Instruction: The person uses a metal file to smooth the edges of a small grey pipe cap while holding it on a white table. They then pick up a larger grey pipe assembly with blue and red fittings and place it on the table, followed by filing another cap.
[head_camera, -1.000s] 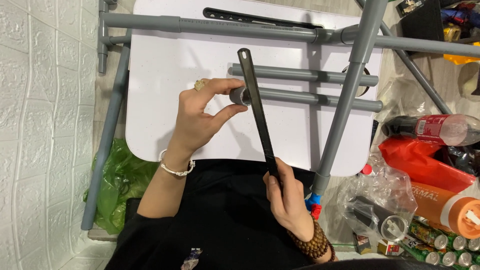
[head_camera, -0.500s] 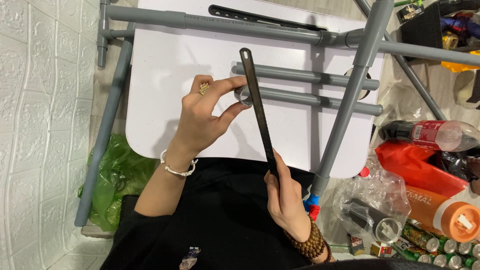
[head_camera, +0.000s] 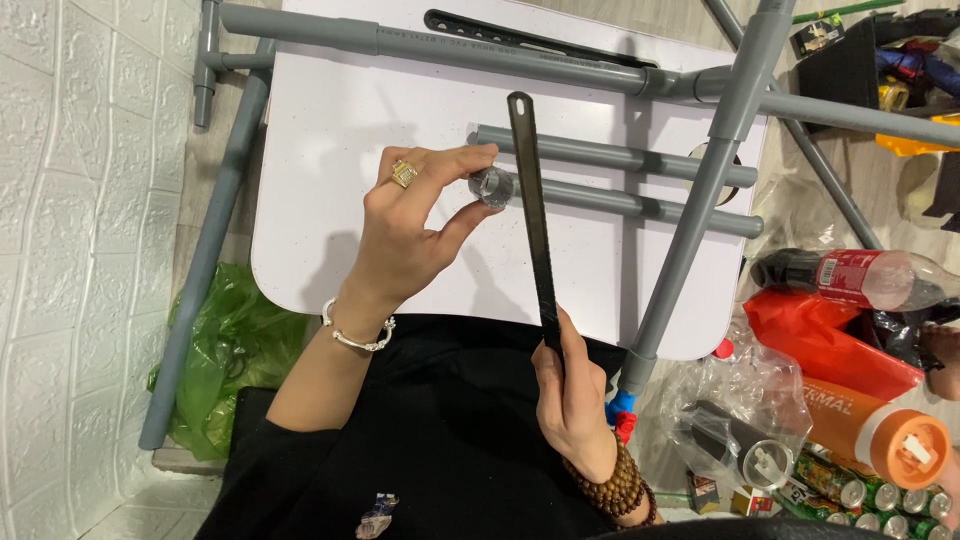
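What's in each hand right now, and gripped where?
Right hand grips the long black flat bar at its near end. Left hand pinches the open end of a grey tube between thumb and fingers.

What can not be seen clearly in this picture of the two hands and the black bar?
- Head view: lower end of the black bar, wrapped by the right hand.
- Small grey part: its shape, partly covered by the left hand fingertips.
- Grey frame: its legs, cut off by the picture edges.
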